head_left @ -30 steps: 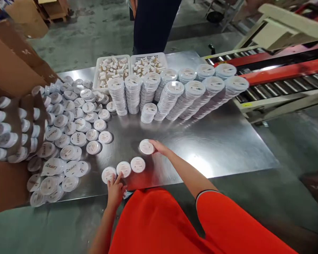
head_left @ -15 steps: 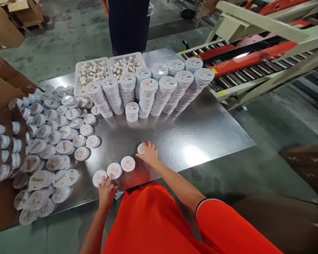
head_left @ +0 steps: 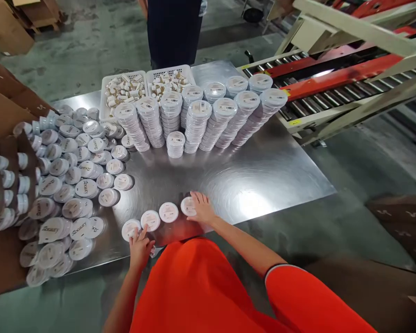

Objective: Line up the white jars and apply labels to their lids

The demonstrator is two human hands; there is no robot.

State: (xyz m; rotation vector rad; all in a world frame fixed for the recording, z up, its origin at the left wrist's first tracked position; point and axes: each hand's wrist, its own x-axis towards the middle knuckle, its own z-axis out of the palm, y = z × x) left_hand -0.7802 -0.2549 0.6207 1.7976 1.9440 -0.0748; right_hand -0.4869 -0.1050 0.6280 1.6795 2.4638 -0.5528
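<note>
**White round plastic lids [head_left: 168, 212] rowed on steel table [head_left: 263, 175]**

Four lie flat, labels up, at the near edge, the row slanting near-left to far-right. Fingers spread, the left hand [head_left: 139, 247] touches the two leftmost; the right hand [head_left: 201, 209] lies open on the rightmost.

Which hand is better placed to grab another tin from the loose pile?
Left, likely. The left hand rests at the row's left end, nearest the loose pile; the right hand touches the rightmost tin, farther off.
</note>
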